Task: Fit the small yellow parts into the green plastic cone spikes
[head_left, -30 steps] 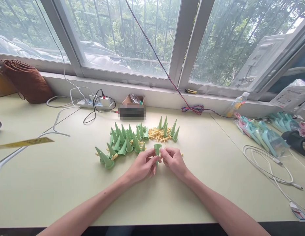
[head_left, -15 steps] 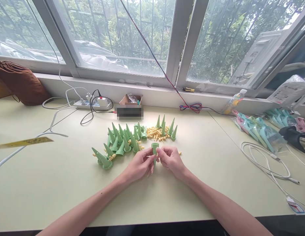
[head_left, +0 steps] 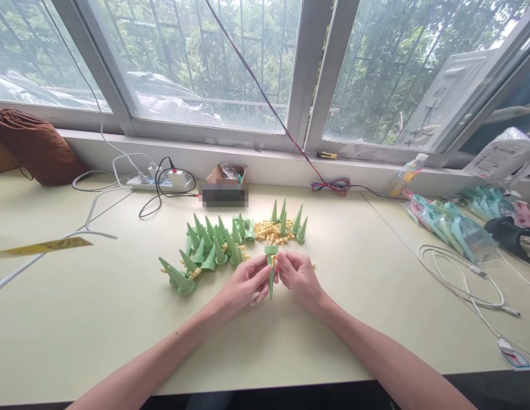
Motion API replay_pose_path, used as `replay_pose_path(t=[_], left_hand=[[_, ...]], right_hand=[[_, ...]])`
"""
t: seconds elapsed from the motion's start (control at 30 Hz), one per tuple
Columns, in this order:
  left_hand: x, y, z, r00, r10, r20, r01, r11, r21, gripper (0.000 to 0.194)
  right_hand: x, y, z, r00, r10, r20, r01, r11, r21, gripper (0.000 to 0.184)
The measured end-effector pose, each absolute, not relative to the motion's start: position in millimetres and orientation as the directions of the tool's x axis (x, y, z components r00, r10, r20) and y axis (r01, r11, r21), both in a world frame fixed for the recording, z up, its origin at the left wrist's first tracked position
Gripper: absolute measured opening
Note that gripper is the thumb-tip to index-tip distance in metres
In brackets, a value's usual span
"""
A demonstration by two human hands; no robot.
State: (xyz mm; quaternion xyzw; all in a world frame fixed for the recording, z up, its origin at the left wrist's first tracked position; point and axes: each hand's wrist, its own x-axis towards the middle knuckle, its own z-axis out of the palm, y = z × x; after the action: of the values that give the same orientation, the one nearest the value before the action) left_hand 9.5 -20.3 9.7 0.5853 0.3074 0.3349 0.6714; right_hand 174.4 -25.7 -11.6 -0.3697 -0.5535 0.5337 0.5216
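In the head view, the left hand [head_left: 249, 280] pinches a green cone-shaped spike [head_left: 271, 250], point down, above the table [head_left: 230, 353]; the right hand [head_left: 301, 279] has thumb and fingertips clamped on a small yellow fitting [head_left: 273, 262] against it. More green spikes [head_left: 220, 254] stand farther left, and loose yellow fittings [head_left: 271, 231] lie beyond.

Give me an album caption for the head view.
Left hand holds a green plastic spike point-down; right hand pinches its yellow fitting.
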Motion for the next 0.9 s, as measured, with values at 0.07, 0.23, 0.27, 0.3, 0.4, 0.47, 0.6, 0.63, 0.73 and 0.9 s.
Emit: replay_pose_path(t=[0.07, 0.23, 0.27, 0.3, 0.4, 0.47, 0.6, 0.63, 0.73, 0.9], left_hand=[[10.3, -21.1, 9.1, 0.600, 0.800, -0.024, -0.100, 0.105, 0.989, 0.034], [10.4, -19.7, 4.9, 0.640, 0.767, -0.035, -0.139, 0.161, 0.977, 0.036], [10.1, -19.2, 4.0, 0.648, 0.760, -0.037, -0.151, 0.177, 0.973, 0.037], [9.8, -18.7, 3.3, 0.655, 0.755, -0.038, -0.163, 0.190, 0.968, 0.038], [9.3, -17.8, 2.0, 0.660, 0.751, -0.031, -0.176, 0.195, 0.965, 0.041], [9.4, -17.9, 2.1, 0.659, 0.751, -0.034, -0.151, 0.176, 0.973, 0.043], [10.1, -19.3, 3.0, 0.640, 0.767, -0.043, -0.105, 0.142, 0.984, 0.044], [10.1, -19.7, 3.0, 0.636, 0.770, -0.042, -0.103, 0.139, 0.985, 0.044], [9.5, -20.4, 2.2, 0.644, 0.764, -0.044, -0.103, 0.143, 0.984, 0.044], [8.0, -20.4, -1.1, 0.653, 0.755, -0.063, -0.084, 0.154, 0.984, 0.045]], right_hand=[[174.8, -25.6, -11.7, -0.190, 0.964, 0.187, -0.142, 0.161, -0.977, 0.048], [175.7, -25.1, -12.9, -0.210, 0.958, 0.196, -0.156, 0.165, -0.974, 0.046], [175.7, -25.0, -12.9, -0.212, 0.957, 0.197, -0.162, 0.164, -0.973, 0.045], [175.7, -25.0, -12.6, -0.214, 0.957, 0.196, -0.167, 0.162, -0.973, 0.045], [175.2, -25.4, -11.3, -0.220, 0.956, 0.193, -0.186, 0.153, -0.971, 0.045], [175.0, -25.8, -10.3, -0.229, 0.955, 0.188, -0.202, 0.142, -0.969, 0.045], [174.8, -26.7, -8.2, -0.251, 0.952, 0.175, -0.235, 0.116, -0.965, 0.044], [174.7, -26.9, -7.8, -0.256, 0.951, 0.171, -0.241, 0.109, -0.964, 0.044], [174.5, -26.9, -7.2, -0.263, 0.951, 0.162, -0.250, 0.095, -0.964, 0.045], [174.7, -26.6, -11.3, -0.265, 0.950, 0.165, -0.243, 0.100, -0.965, 0.044]])
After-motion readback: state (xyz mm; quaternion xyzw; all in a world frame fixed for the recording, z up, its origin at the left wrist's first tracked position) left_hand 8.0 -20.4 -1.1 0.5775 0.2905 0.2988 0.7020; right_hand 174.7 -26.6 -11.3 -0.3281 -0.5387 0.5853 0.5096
